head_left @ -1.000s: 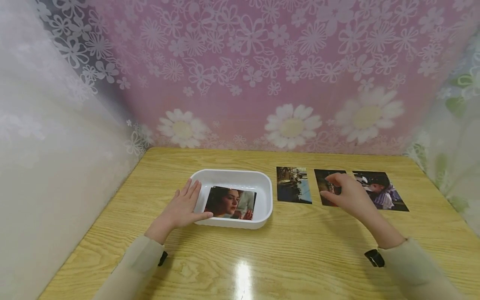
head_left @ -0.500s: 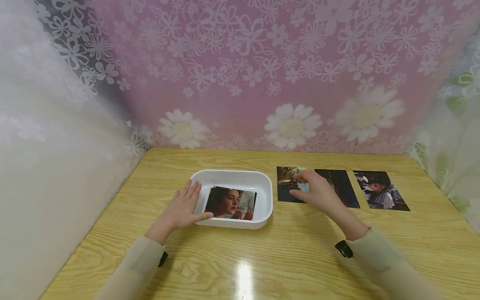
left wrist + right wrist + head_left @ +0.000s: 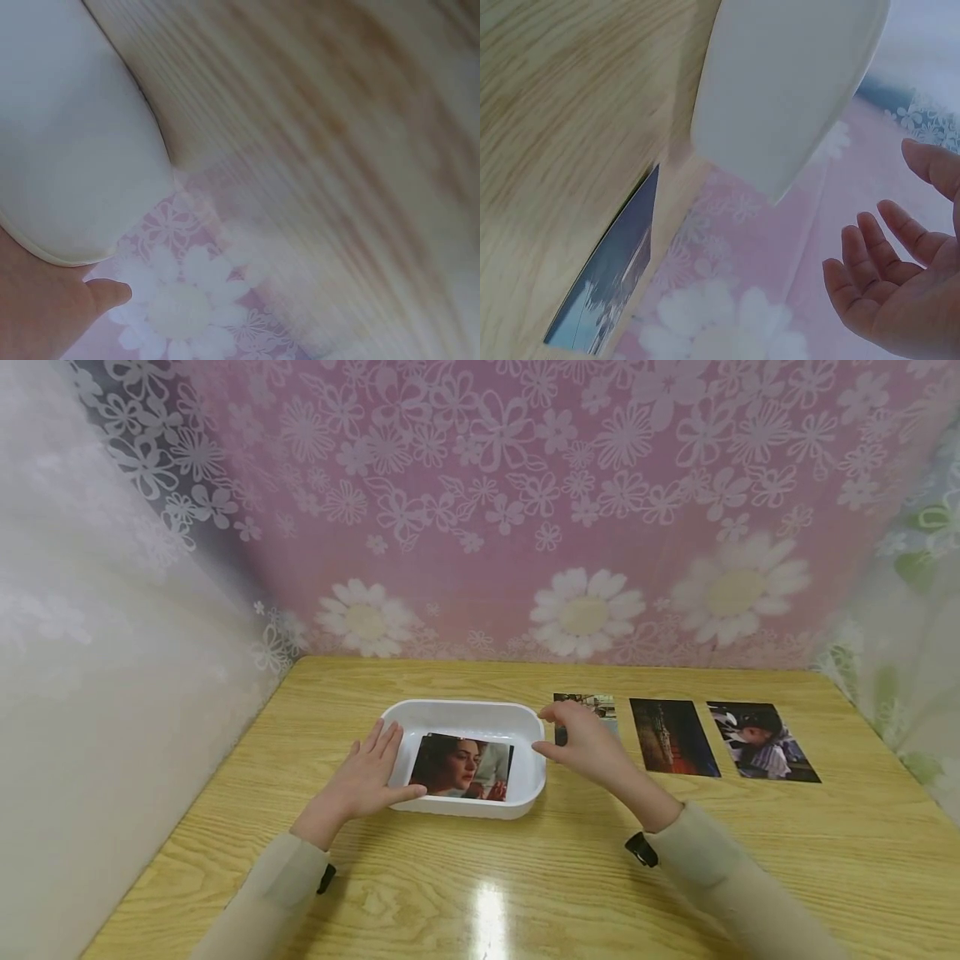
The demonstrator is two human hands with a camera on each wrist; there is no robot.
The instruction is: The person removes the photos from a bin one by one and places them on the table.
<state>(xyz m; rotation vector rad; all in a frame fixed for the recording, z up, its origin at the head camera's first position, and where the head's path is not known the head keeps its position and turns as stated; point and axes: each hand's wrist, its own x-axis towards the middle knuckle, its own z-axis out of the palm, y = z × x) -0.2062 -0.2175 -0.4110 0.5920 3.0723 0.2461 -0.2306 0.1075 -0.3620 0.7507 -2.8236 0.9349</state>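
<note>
Wood-grain surface (image 3: 420,877) before a pink floral backdrop (image 3: 480,527), with a white tray (image 3: 472,810) set near the frame's centre.
A portrait photo (image 3: 459,767) is contained in the tray. The left hand (image 3: 364,777) is laid on the tray's left side, fingers extended; the right hand (image 3: 588,745) is held free beside the right rim, thumb and fingers parted. Three photos (image 3: 675,737) are arrayed at right of frame.
</note>
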